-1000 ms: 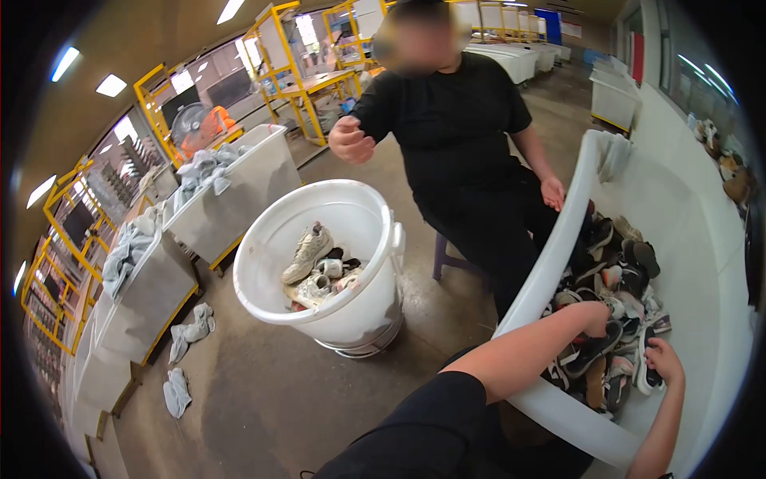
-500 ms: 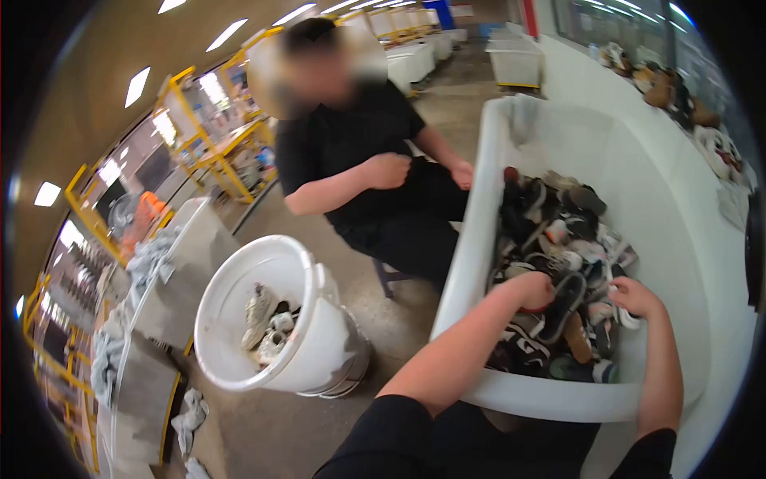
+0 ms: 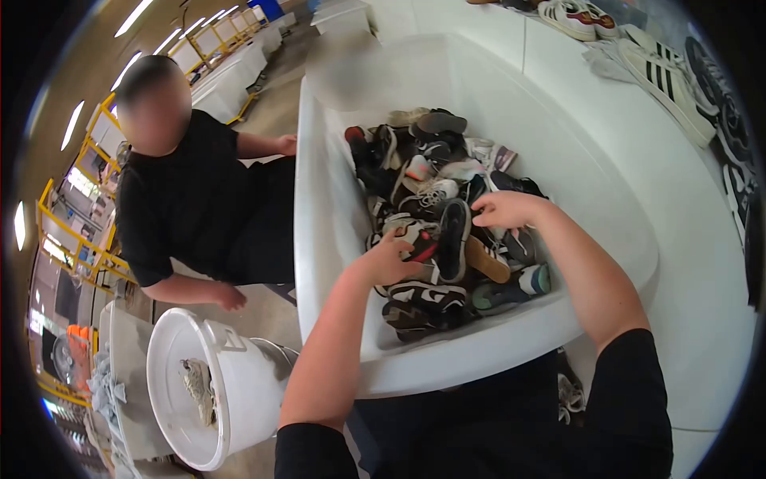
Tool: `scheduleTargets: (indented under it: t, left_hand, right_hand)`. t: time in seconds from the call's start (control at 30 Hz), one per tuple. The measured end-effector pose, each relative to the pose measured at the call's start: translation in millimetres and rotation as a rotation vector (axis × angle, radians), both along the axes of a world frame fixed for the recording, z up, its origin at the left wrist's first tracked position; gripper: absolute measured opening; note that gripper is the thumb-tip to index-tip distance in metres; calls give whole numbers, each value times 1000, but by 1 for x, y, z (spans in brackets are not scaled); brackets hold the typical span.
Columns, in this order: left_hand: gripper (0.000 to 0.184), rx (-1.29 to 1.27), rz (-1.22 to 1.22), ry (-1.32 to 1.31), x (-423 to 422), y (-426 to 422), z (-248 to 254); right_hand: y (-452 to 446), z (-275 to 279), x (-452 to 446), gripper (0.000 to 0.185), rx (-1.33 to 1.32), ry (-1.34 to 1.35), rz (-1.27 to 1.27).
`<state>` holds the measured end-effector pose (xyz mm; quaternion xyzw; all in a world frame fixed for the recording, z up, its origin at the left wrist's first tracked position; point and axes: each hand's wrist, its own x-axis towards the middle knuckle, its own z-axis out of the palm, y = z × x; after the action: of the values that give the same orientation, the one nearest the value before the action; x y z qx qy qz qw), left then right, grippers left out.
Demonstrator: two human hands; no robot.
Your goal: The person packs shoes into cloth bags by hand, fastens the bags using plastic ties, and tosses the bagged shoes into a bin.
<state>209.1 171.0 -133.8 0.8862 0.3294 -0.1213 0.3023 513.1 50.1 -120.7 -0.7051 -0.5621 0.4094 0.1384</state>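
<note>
Many used shoes lie heaped in a large white tub (image 3: pixel 495 335) before me. My left hand (image 3: pixel 387 259) is over the near left of the heap, fingers apart, beside a grey shoe with red trim (image 3: pixel 416 238). My right hand (image 3: pixel 511 210) hovers on the other side with its fingers stretched out and nothing seen in them. Between the two hands lies a dark shoe (image 3: pixel 455 239), its toe pointing away. A tan-soled shoe (image 3: pixel 487 259) rests just right of it. Closer to the tub's near wall are a black shoe with a white swoosh (image 3: pixel 431 297) and a green-and-grey shoe (image 3: pixel 511 291).
A person in black (image 3: pixel 199 199) sits left of the tub. By that person stands a white bucket (image 3: pixel 239 399) with a light shoe (image 3: pixel 199 391) inside. Along the right ledge are several shoes, among them a white three-striped sneaker (image 3: pixel 666 84). Grey bins stand farther left.
My view has swung right and closer over the tub. Both hands have opened; the right one no longer pinches the white piece it was at. The seated person's near arm has lowered.
</note>
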Motion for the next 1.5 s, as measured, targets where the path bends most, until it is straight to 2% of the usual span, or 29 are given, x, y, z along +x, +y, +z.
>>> scheduleTargets:
  t: [0.1,0.17,0.27,0.3,0.37,0.4,0.53,0.6,0.63,0.67,0.73,0.87,0.97,1.5]
  left_hand:
    - [60,-59,86,-29,2,-2,8]
    - [59,-6,52,-8,2,0,1]
    - [56,19,42,-7,4,2,-6]
    - [55,-4,55,-9,5,2,-5]
    - [53,-40,70,-5,5,-3,1]
    - [53,-31,65,-1,6,-4,3]
    - [53,-1,54,12,6,-6,5]
    - [52,28,21,4,5,-4,1]
    - [55,25,-2,-16,5,-4,1]
    - [55,16,11,-21,4,-3,1]
    - [56,-3,44,-35,4,-3,0]
    - [56,-10,109,17,7,-13,15]
    - [56,15,64,-17,3,-2,-1]
    - [58,-52,71,-33,5,-8,8]
  right_hand:
    - [3,-5,11,63,-52,-31,-77]
    - [9,-16,23,63,-47,-89,-68]
    - [10,-24,26,73,8,-55,-217]
    - [7,-22,24,83,75,31,-293]
    - [6,-20,23,98,227,-28,-398]
    - [9,-19,27,102,312,-178,-416]
    - [4,-10,40,95,148,-182,-355]
    - [3,-10,42,91,173,-61,-431]
    - [9,-17,49,90,333,-220,-452]
    - [9,-23,60,89,337,-173,-497]
    - [2,1,59,88,347,-87,-581]
    - [-3,-2,59,85,355,-168,-529]
    - [1,-9,55,83,325,-185,-487]
    - [9,-19,54,84,366,-179,-434]
